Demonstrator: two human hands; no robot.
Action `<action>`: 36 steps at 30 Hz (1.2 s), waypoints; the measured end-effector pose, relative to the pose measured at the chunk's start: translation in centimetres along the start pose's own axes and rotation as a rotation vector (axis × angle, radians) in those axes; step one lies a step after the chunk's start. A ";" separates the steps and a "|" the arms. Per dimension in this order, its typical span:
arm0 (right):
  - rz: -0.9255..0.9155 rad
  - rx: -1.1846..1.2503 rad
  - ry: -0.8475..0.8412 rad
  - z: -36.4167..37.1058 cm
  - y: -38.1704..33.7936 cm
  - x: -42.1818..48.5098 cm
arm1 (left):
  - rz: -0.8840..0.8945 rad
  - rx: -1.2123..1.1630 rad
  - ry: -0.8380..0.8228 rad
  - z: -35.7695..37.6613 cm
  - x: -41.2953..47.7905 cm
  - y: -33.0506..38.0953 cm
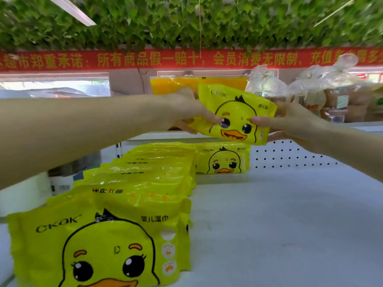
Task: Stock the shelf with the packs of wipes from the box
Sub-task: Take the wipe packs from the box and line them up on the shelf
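Both grips were closed on one yellow plastic pack of wipes with a cartoon duck face (236, 112) — left hand (186, 109) pinched its left edge, right hand (290, 119) its right, thumbs on the front. The pack hung tilted in the air above the white shelf (279, 214). Below it a matching upright pack (223, 158) stood at the white perforated back panel (290, 154) — a row of identical packs (145, 175) ran forward along the shelf's left side.

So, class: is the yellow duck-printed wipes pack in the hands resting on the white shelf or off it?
Off it: left hand and right hand hold the yellow duck-printed wipes pack tilted above the white shelf.
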State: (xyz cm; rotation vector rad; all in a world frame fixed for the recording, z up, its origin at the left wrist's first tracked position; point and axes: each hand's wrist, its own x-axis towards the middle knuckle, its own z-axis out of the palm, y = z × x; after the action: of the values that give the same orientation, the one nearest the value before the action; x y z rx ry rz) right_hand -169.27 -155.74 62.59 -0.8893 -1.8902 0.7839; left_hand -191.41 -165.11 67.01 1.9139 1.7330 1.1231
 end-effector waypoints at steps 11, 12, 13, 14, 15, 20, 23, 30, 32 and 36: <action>0.183 -0.205 0.067 1.9 5.4 1.8 | -0.018 0.350 -0.062 2.6 5.7 -4.5; 0.196 -0.191 0.066 2.5 5.5 1.6 | -0.006 0.424 -0.062 2.6 6.0 -5.0; 0.199 -0.178 0.062 3.0 5.7 1.7 | 0.001 0.489 -0.061 2.7 6.4 -5.4; 0.203 -0.182 0.051 3.4 5.8 1.8 | 0.009 0.541 -0.060 2.7 6.7 -5.7; 0.206 -0.190 0.038 4.0 5.9 1.8 | 0.019 0.593 -0.063 2.8 6.9 -6.0; 0.211 -0.292 0.055 5.2 6.1 1.7 | 0.043 0.765 -0.119 3.4 7.5 -6.9; 0.229 -0.290 0.039 5.3 6.5 1.5 | 0.053 0.789 -0.145 3.4 7.7 -6.8; 0.253 -0.384 0.017 4.1 5.6 1.0 | 0.041 0.814 -0.169 1.9 5.7 -4.4; 0.215 -0.407 0.023 3.2 4.6 0.2 | 0.048 0.765 -0.156 0.9 4.0 -3.0; 0.081 -0.588 -0.087 0.8 2.1 -3.0 | 0.055 0.803 -0.153 0.0 -1.2 0.5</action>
State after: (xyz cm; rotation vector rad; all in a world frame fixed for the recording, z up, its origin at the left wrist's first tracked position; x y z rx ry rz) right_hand -168.37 -157.17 59.30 -1.3098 -2.2163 0.3066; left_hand -190.98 -166.33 66.94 2.3959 2.2520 0.2596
